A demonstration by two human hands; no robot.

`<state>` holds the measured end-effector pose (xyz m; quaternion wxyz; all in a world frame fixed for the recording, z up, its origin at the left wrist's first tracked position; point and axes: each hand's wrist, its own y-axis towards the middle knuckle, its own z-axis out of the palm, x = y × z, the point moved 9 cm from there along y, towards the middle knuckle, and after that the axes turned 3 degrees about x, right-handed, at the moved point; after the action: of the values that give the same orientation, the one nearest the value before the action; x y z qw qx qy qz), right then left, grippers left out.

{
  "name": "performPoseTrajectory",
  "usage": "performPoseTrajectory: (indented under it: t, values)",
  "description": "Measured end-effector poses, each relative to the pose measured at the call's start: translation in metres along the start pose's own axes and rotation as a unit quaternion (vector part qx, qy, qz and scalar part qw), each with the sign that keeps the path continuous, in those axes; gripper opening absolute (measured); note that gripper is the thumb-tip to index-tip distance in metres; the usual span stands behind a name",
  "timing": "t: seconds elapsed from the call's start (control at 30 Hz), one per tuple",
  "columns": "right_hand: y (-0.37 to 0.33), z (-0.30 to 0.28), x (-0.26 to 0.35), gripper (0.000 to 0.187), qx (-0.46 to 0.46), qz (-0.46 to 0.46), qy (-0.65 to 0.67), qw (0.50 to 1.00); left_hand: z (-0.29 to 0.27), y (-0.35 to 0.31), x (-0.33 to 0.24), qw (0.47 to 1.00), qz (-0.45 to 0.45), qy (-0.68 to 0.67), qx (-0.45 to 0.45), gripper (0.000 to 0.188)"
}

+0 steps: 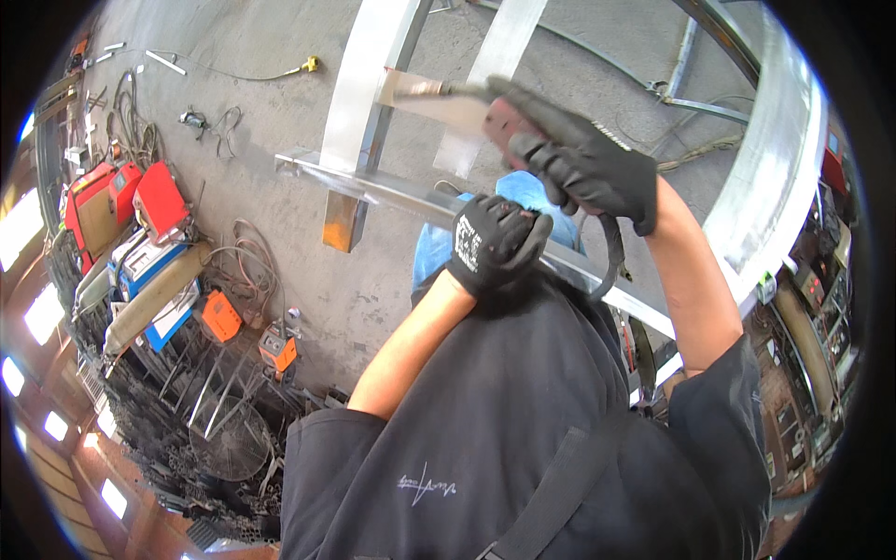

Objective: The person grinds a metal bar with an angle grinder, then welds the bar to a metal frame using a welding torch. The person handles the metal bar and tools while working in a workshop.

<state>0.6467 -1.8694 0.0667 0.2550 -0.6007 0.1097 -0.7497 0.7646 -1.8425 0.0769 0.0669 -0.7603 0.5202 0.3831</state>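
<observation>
My right hand [583, 159], in a black work glove, is closed around the dark reddish handle of a welding torch [505, 128]. The torch's thin neck and nozzle point left, over the metal frame. Its black cable [613, 257] hangs down below my wrist. My left hand [499, 241], also gloved in black, lies on the long metal bar [392, 189] across my lap, with its fingers curled. Whatever those fingers hold, if anything, is hidden. Beyond the bar, a wide silver beam [359, 93] ends in a rusty orange patch.
A curved silver beam [770, 177] runs down the right side. Red welding machines [161, 201], a blue-and-white unit [145, 266] and orange boxes [221, 315] stand at left among cables. A yellow-ended cord [310, 64] and an angle grinder-like tool [193, 119] lie on the concrete floor.
</observation>
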Motion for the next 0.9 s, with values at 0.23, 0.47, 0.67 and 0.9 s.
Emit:
performPoseTrajectory:
  t: [0.23, 0.47, 0.67, 0.9]
  values:
    - [0.051, 0.028, -0.052, 0.062, 0.166, 0.069, 0.117, 0.977, -0.005, -0.006, 0.006, 0.995, -0.087, 0.026, -0.035, 0.029]
    - [0.054, 0.033, -0.037, 0.062, 0.125, -0.051, -0.075, 0.988, -0.038, -0.010, 0.005, 0.984, -0.058, 0.073, -0.153, 0.046]
    - [0.043, 0.055, -0.063, 0.064, 0.179, 0.186, 0.158, 0.953, -0.161, -0.005, 0.153, 0.910, -0.318, 0.266, -0.032, 0.078]
    - [0.045, 0.059, -0.068, 0.068, 0.178, 0.188, 0.181, 0.949, -0.131, -0.006, 0.224, 0.827, -0.471, 0.179, 0.249, 0.094]
